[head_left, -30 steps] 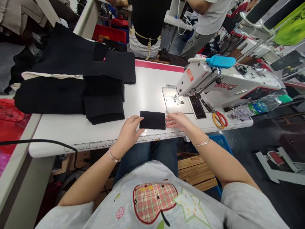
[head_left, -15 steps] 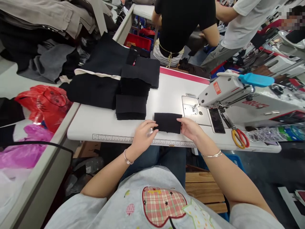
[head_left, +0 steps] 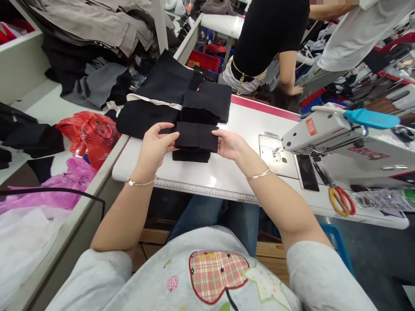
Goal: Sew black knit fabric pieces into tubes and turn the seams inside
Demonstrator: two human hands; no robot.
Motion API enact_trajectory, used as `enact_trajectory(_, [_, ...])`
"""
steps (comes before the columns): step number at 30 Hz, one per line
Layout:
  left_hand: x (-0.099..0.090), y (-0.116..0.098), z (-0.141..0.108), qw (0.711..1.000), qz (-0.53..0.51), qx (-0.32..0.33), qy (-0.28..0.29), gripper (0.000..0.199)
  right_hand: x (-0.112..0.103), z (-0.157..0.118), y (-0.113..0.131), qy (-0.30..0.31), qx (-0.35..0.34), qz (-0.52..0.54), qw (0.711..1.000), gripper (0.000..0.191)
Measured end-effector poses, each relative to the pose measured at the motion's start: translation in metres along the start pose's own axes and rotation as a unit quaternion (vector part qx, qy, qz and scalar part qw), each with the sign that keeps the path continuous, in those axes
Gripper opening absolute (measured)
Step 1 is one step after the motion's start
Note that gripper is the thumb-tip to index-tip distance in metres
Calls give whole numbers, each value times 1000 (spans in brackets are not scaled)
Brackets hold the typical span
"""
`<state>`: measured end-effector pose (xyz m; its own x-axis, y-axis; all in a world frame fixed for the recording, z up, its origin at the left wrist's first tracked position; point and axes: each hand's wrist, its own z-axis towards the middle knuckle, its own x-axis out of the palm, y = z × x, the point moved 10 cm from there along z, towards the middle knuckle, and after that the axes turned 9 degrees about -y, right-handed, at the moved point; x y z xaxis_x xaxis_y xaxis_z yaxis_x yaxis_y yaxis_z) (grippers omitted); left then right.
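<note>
A small black fabric piece (head_left: 197, 136) is stretched between my two hands, over the near stack of black pieces (head_left: 191, 156). My left hand (head_left: 158, 144) pinches its left edge between thumb and fingers. At its right edge, my right hand (head_left: 229, 144) grips the cloth. Just behind lies another pile of folded black pieces (head_left: 207, 101). Larger black cloth with a pale edge (head_left: 147, 116) lies to the left of the piles.
On the right stand a sewing machine (head_left: 337, 142), a phone (head_left: 307, 172) and scissors (head_left: 342, 201). A red plastic bag (head_left: 94, 134) is at the left. Two people stand beyond the white table (head_left: 240, 172).
Both hands have carried the black piece left and away from me, from the bare tabletop to over the near stack. The view has also shifted.
</note>
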<state>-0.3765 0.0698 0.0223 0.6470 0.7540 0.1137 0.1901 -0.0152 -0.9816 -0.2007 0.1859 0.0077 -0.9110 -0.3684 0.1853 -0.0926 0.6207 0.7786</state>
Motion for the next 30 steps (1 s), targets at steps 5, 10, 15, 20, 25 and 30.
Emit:
enact_trajectory(5, [-9, 12, 11, 999, 33, 0, -23, 41, -2, 15, 0, -57, -75, -82, 992, 16])
enact_trajectory(10, [-9, 11, 11, 998, 59, 22, -30, 38, -14, 10, 14, -113, -153, -145, 971, 13])
enact_trajectory(15, [-11, 8, 11, 993, 97, 43, -42, 34, -16, 12, 15, -129, -178, -160, 962, 16])
enact_trajectory(20, [-11, 7, 9, 992, 101, 63, -41, 31, -18, 15, 11, -126, -171, -129, 969, 16])
enact_trajectory(25, [-15, -3, 9, 981, 137, 127, -58, 25, -20, 13, 10, -128, -169, -117, 970, 16])
enact_trajectory(30, [-30, -10, 8, 975, 150, 144, -82, 18, -30, 4, 19, -158, -216, -172, 948, 10])
